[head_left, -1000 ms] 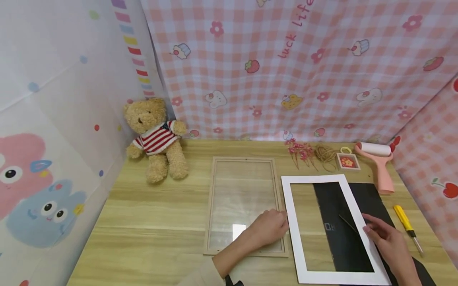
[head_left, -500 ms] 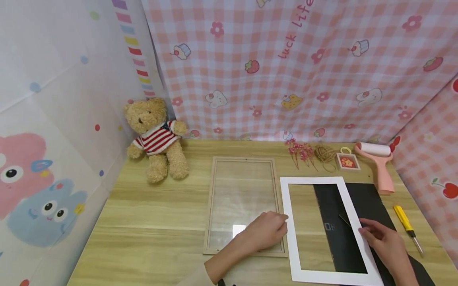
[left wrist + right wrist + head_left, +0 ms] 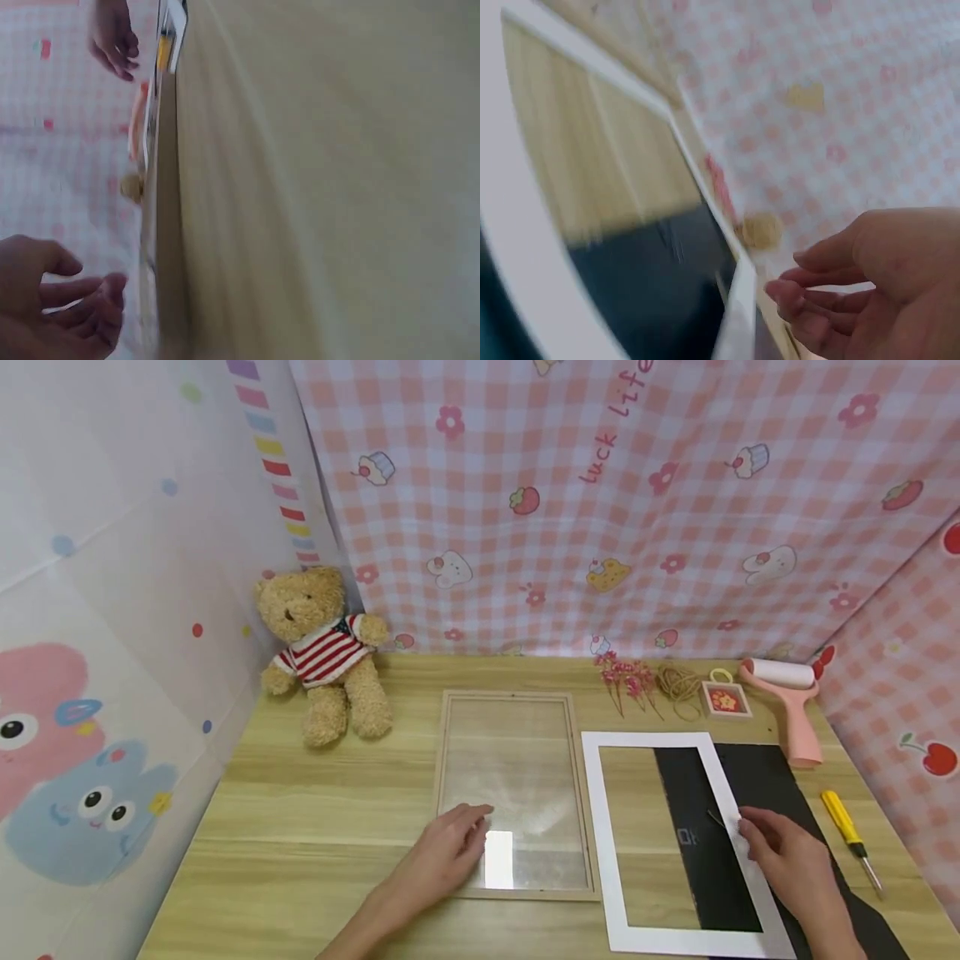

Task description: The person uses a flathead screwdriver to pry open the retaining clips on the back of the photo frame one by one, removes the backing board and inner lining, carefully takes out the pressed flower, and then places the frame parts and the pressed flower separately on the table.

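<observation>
A white rectangular mat (image 3: 611, 860) with a cut-out middle lies on the table, partly over a black backing board (image 3: 761, 777). Left of it lies a light wooden picture frame (image 3: 442, 752) with a clear pane. My left hand (image 3: 442, 852) hovers over the frame's lower left part, its fingers loosely bent and empty; the left wrist view shows the same hand (image 3: 67, 300) above the frame's edge. My right hand (image 3: 795, 860) is beside the mat's right border. In the right wrist view, its loosely curled fingers (image 3: 810, 300) appear just off the mat (image 3: 739, 315), holding nothing.
A yellow-handled screwdriver (image 3: 847, 822) lies at the right. Along the back stand or lie pink dried flowers (image 3: 626, 677), a twine coil (image 3: 678, 682), a small square charm (image 3: 726, 700) and a pink lint roller (image 3: 798, 718). A teddy bear (image 3: 326, 652) sits back left.
The white mat has slid slightly left, up to the wooden frame's right side. My left hand has left the mat's left edge and moved left over the frame. My right hand has shifted slightly left.
</observation>
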`<action>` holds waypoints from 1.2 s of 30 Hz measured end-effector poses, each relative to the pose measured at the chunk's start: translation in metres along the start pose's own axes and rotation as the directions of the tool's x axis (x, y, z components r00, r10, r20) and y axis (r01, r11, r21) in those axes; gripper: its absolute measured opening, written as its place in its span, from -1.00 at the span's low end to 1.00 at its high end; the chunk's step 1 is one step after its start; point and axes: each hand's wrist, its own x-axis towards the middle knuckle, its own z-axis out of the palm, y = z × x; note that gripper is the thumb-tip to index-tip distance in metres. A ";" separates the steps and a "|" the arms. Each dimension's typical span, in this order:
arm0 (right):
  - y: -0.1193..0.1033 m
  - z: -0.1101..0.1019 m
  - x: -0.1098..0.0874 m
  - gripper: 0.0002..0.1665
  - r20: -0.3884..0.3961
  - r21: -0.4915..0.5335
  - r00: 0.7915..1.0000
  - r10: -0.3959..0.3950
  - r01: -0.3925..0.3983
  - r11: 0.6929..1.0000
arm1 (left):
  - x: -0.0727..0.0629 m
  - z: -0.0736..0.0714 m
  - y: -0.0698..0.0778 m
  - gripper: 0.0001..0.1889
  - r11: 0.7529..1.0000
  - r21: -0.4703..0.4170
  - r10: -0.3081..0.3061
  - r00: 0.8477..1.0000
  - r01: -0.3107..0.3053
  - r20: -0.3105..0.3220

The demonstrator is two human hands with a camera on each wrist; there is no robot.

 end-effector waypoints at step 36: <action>-0.091 0.168 0.031 -0.16 0.053 0.132 0.864 -0.500 0.490 0.862 | -0.014 -0.047 -0.003 -0.47 0.975 0.003 -0.219 0.959 0.223 -0.178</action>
